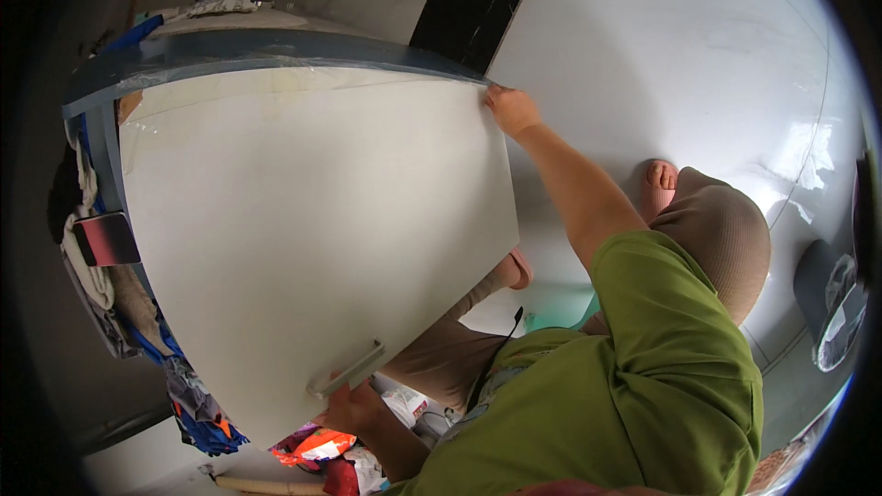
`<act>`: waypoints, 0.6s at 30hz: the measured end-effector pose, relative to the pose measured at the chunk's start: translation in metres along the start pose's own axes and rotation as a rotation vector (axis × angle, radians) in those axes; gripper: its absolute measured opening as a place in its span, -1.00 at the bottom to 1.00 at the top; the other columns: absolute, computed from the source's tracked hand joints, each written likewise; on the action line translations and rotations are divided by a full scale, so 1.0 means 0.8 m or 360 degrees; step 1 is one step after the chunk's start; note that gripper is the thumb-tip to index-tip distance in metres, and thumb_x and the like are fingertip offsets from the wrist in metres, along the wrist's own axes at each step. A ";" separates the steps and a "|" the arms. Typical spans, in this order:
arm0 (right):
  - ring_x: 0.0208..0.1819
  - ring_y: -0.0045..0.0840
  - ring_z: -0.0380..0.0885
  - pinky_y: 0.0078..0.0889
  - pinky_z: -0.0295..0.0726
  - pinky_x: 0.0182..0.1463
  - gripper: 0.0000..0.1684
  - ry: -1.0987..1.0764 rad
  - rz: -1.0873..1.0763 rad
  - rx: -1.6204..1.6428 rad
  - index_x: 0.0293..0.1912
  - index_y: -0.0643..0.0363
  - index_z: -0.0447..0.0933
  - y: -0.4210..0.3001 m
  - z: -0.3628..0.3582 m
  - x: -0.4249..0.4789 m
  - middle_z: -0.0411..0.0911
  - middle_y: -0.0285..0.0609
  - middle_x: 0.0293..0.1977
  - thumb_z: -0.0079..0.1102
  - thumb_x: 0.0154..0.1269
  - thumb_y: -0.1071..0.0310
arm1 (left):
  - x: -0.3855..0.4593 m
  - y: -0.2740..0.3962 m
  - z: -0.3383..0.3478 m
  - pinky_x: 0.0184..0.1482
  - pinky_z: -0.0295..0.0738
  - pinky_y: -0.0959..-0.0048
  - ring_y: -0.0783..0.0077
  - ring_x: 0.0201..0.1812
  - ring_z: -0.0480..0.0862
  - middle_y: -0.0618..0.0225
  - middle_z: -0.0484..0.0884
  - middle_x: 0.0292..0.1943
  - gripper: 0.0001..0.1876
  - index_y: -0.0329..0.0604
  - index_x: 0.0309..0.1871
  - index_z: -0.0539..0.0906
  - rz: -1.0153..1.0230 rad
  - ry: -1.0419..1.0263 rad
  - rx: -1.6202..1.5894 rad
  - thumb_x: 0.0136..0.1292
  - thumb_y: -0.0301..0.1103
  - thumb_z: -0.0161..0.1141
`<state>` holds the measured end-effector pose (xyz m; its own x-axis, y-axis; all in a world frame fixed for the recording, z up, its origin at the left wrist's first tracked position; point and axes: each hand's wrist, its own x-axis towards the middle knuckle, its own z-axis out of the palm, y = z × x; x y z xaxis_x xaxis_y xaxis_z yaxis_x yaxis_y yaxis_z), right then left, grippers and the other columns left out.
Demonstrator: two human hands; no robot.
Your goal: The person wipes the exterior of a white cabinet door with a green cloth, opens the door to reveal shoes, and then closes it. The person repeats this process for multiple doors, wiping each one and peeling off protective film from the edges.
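Observation:
A large white panel (317, 220) like a cabinet door, with a metal bar handle (348, 368), spreads before me. Clear tape and yellowish marks run along its far edge, beneath a dark grey frame edge (275, 48). My right hand (513, 109) grips the panel's far right corner, fingers bent over the edge. Down at the near edge, my left hand (351, 408) is closed at the lower end of the handle; its fingers are partly hidden, so whether they wrap the bar or the panel edge is unclear.
Clothes (200, 406) bulge out along the left side, near a phone-like object (107, 239). Plastic packages (317, 446) lie below my left forearm. A lined grey bin (830, 306) stands at right; something green (565, 313) is behind my legs. Black marble (475, 0) crosses the pale floor.

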<state>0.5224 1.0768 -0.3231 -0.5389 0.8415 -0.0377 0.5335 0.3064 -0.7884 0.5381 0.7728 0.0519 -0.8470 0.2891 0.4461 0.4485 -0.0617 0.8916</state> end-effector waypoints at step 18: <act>0.23 -0.23 0.33 -0.34 0.32 0.29 -0.44 0.0225 0.0191 0.1081 0.16 0.01 0.38 -0.054 -0.029 -0.028 0.27 -0.14 0.27 -0.10 0.14 0.58 | 0.014 -0.014 -0.045 0.19 0.41 0.18 0.20 0.05 0.50 0.08 0.46 0.03 -0.39 -0.32 0.13 0.37 0.0036 -0.0187 0.0104 -0.14 -0.76 0.06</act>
<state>0.5265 1.0549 -0.2737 -0.3876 0.9159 -0.1045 0.0341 -0.0990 -0.9945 0.5135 0.7425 0.0499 -0.7990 0.3983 0.4505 0.4881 -0.0080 0.8728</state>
